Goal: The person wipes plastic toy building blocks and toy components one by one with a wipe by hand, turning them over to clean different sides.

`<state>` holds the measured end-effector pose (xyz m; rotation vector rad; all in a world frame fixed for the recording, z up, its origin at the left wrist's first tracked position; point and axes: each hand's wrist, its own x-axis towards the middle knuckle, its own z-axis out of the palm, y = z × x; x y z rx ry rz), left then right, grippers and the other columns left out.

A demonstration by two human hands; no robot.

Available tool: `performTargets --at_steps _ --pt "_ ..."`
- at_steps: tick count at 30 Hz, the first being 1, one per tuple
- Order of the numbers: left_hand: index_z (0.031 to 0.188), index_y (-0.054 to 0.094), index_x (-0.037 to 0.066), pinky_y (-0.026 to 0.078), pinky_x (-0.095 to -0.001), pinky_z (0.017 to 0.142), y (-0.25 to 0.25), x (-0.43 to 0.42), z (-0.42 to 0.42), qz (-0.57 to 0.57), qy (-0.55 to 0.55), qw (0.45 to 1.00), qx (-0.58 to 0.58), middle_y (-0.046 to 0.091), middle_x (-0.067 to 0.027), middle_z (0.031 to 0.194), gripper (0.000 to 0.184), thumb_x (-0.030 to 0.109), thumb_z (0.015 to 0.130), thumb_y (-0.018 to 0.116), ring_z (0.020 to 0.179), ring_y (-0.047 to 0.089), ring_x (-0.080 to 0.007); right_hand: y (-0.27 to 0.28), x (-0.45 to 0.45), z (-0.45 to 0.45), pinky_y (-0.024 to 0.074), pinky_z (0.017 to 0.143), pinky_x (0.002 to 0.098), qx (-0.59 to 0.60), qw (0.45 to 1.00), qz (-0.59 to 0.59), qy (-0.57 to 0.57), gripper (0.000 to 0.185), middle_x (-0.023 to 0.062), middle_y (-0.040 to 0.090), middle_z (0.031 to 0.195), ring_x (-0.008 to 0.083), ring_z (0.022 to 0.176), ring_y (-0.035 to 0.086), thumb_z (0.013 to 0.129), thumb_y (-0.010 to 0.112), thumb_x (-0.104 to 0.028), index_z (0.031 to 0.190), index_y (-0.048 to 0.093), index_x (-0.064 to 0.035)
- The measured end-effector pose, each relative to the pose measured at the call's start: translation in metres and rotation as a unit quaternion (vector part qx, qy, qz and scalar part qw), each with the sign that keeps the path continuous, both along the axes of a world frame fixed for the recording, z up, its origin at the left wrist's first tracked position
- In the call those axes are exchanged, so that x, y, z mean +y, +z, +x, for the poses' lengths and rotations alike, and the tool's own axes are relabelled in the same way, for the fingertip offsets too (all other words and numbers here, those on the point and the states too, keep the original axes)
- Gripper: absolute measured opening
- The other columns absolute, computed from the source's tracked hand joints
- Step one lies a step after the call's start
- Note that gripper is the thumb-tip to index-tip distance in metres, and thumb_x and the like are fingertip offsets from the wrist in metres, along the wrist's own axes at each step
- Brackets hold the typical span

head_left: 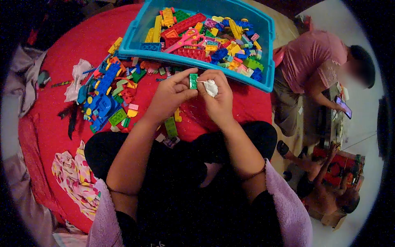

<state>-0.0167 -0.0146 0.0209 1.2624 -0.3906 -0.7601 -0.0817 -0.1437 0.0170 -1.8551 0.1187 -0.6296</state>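
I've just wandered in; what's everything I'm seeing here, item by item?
Green brick: one, green, in left fingers
Wad: one, white, in right fingers
Bin: one, blue, on sheet
Loose bricks: many, mixed, in bin and heaped left
Scissors: one, pink, in bin
Sheet: one, red, beneath
Patterned cloth: one, multicoloured, lower left
Other people: two, one pink-shirted, right
Phone: one, lit, one person's hand
Left fingers: bare, centre
Right fingers: bare, centre

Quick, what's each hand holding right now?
Left hand: closed, holding a small green block.
Right hand: closed around a crumpled white wad.
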Motion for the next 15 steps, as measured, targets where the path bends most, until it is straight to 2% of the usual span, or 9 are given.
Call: performTargets --at_steps 1,3,4,6,7,9,12,14,15 --pt "0.119 0.047 -0.001 0.043 -0.0181 0.063 0.0 0.001 0.0 0.0 0.0 1.0 0.0 0.053 0.0004 0.08 0.046 -0.001 0.075 0.061 0.072 0.051 -0.0048 0.001 0.0 0.0 0.0425 0.072 0.0319 -0.013 1.0 -0.021 0.005 0.014 0.0117 0.051 0.086 0.0262 0.082 0.052 0.07 0.06 0.0 0.082 0.055 -0.0036" --pt "0.118 0.049 0.002 0.045 -0.0206 0.063 0.002 0.001 0.001 0.079 0.021 0.993 -0.089 0.054 -0.0019 0.08 0.047 -0.003 0.073 0.062 0.07 0.053 -0.0082 0.005 -0.001 0.0 0.0425 0.072 0.0319 -0.026 0.999 -0.042 0.01 0.015 0.012 0.05 0.086 0.0265 0.082 0.052 0.069 0.059 0.001 0.082 0.055 -0.0036" --pt "0.118 0.049 0.002 0.045 -0.0206 0.063 0.004 0.002 0.001 0.079 0.021 0.993 -0.089 0.054 -0.0019 0.08 0.047 -0.003 0.073 0.062 0.07 0.053 -0.0082 0.007 -0.002 -0.002 0.0411 0.073 0.0296 -0.017 0.997 -0.068 0.018 0.016 0.0105 0.049 0.086 0.0233 0.082 0.05 0.069 0.059 0.003 0.083 0.056 -0.0032" --pt "0.113 0.051 0.004 0.045 -0.0268 0.062 0.008 0.002 -0.001 0.176 0.043 0.92 -0.347 0.053 -0.0074 0.076 0.047 -0.002 0.069 0.064 0.067 0.055 -0.0169 0.008 -0.002 -0.004 0.0398 0.073 0.0273 -0.008 0.995 -0.094 0.026 0.016 0.009 0.048 0.086 0.0201 0.082 0.049 0.07 0.059 0.004 0.084 0.056 -0.0029" --pt "0.113 0.051 0.004 0.045 -0.0268 0.062 0.007 0.002 -0.002 0.176 0.043 0.92 -0.347 0.053 -0.0074 0.076 0.047 -0.002 0.069 0.064 0.067 0.055 -0.0169 0.008 -0.003 -0.004 0.0401 0.072 0.0276 -0.007 0.994 -0.108 0.035 0.018 0.0094 0.047 0.085 0.0209 0.081 0.049 0.069 0.057 0.005 0.084 0.056 -0.0029" --pt "0.109 0.053 0.005 0.044 -0.033 0.061 0.004 0.001 -0.003 0.186 0.067 0.877 -0.438 0.05 -0.0121 0.075 0.046 -0.001 0.065 0.066 0.067 0.054 -0.0256 0.006 -0.004 -0.005 0.0404 0.07 0.0278 -0.006 0.992 -0.122 0.043 0.019 0.0098 0.046 0.084 0.0216 0.08 0.049 0.067 0.056 0.006 0.084 0.057 -0.0028" --pt "0.107 0.054 0.004 0.042 -0.0349 0.061 0.001 0.002 -0.004 0.181 0.061 0.876 -0.444 0.049 -0.0122 0.074 0.044 0.0 0.065 0.066 0.068 0.052 -0.0271 0.006 -0.008 -0.004 0.0412 0.068 0.0285 0.006 0.987 -0.15 0.056 0.02 0.0106 0.047 0.082 0.022 0.077 0.05 0.067 0.051 0.009 0.083 0.055 -0.0027" --pt "0.107 0.054 0.004 0.043 -0.0345 0.061 0.004 0.002 -0.006 0.171 0.064 0.884 -0.431 0.05 -0.0119 0.074 0.044 0.0 0.065 0.066 0.068 0.052 -0.0262 0.008 -0.011 -0.004 0.0431 0.068 0.0384 0.01 0.982 -0.178 0.059 0.026 0.0156 0.05 0.082 0.0338 0.078 0.052 0.063 0.05 0.01 0.086 0.05 -0.0032" --pt "0.106 0.054 0.004 0.043 -0.0341 0.061 0.006 0.002 -0.006 0.161 0.067 0.892 -0.418 0.05 -0.0115 0.075 0.043 0.001 0.065 0.066 0.068 0.053 -0.0252 0.006 -0.011 -0.004 0.0431 0.068 0.0384 0.011 0.982 -0.178 0.059 0.026 0.0156 0.05 0.082 0.0338 0.078 0.052 0.063 0.05 0.01 0.086 0.05 -0.0032"
